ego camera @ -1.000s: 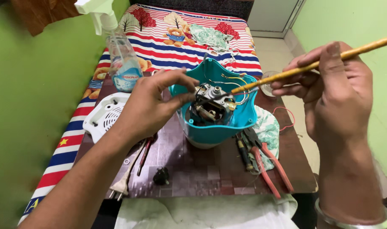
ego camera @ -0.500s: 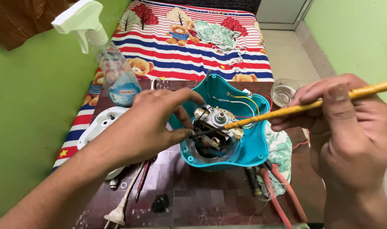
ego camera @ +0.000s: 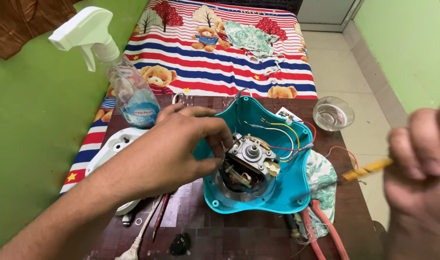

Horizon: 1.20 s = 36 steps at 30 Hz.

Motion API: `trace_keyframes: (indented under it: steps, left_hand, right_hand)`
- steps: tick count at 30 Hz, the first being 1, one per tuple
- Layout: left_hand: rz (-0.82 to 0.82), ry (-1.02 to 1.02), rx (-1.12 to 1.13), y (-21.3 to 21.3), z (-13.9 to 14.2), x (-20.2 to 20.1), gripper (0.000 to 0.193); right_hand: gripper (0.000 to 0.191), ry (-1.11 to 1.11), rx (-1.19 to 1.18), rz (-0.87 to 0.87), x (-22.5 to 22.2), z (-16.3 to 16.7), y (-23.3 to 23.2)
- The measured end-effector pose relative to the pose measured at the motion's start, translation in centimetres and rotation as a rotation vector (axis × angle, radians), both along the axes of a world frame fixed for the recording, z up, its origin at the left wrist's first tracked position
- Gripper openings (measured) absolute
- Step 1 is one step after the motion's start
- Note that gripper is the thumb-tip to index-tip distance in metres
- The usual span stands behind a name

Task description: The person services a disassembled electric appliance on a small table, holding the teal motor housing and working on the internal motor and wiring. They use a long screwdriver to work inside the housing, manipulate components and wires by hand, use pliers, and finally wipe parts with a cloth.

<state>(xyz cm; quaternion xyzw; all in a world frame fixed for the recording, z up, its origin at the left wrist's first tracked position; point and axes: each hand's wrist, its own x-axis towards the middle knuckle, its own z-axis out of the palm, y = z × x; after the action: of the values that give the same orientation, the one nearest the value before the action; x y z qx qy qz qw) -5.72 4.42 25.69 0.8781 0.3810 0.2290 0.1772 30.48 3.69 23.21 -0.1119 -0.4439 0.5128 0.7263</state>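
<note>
head cam | looks steeply down, forward | close over table [ego camera: 258,240] | single view

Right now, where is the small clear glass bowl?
In the head view, the glass bowl sits at the table's far right corner, beyond the teal housing and ahead of the right hand.

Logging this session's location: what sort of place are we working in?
Probably a home room used as a makeshift repair spot: a small dark wooden table holding an opened turquoise plastic appliance housing stands against a bed with a striped teddy-bear sheet, between plain green walls.
</note>
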Motion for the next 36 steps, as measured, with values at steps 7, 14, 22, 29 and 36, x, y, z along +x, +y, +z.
trace_keyframes:
  steps: [7,14,22,29,36]
  left_hand:
    - [0.000,0.089,-0.057,-0.2,-0.3,0.5,0.011]
    - [0.080,0.148,-0.090,-0.4,0.5,1.6,0.014]
    - [0.033,0.007,0.021,0.3,0.0,1.3,0.020]
    - [0.022,-0.019,-0.023,-0.1,-0.2,1.1,0.017]
    - [0.101,-0.159,-0.213,-0.9,0.9,0.3,0.039]
  right_hand:
    - [0.020,-0.591,-0.367,-0.395,1.2,2.7,1.5]
    - [0.033,-1.339,-0.667,-0.409,-0.7,-4.2,4.0]
    - [0.059,-1.677,-0.593,-0.401,-3.7,-10.8,2.9]
    - [0.043,-1.748,-0.332,-0.536,-5.8,-6.0,-0.4]
    - [0.019,-1.293,0.076,-0.468,-8.3,5.6,-2.9]
